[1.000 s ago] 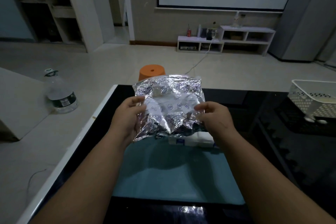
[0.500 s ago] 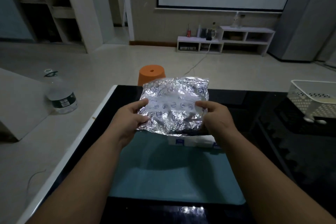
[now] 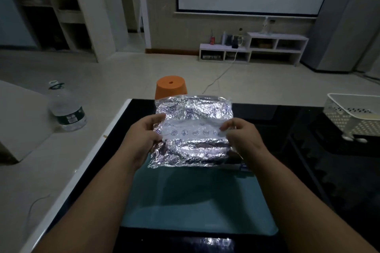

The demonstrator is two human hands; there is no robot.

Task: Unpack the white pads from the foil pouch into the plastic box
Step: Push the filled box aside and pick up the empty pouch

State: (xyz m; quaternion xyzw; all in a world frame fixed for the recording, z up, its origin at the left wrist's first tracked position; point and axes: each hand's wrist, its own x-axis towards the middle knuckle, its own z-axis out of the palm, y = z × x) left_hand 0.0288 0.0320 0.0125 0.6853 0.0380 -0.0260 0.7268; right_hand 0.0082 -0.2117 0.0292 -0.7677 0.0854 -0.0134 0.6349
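The crinkled silver foil pouch (image 3: 193, 131) looks light, thin and limp. It should crumple under any squeeze and its shiny skin may slip, so it is best taken by the side edges, below the top strip. It is held there now, raised above the teal mat (image 3: 195, 201) on the glossy black tabletop (image 3: 308, 170). The left hand (image 3: 141, 139) pinches its left edge and the right hand (image 3: 244, 139) its right edge, each grip closed on foil. Blue printed icons cross a pale band mid-face. No white pads show, and the mouth looks unopened.
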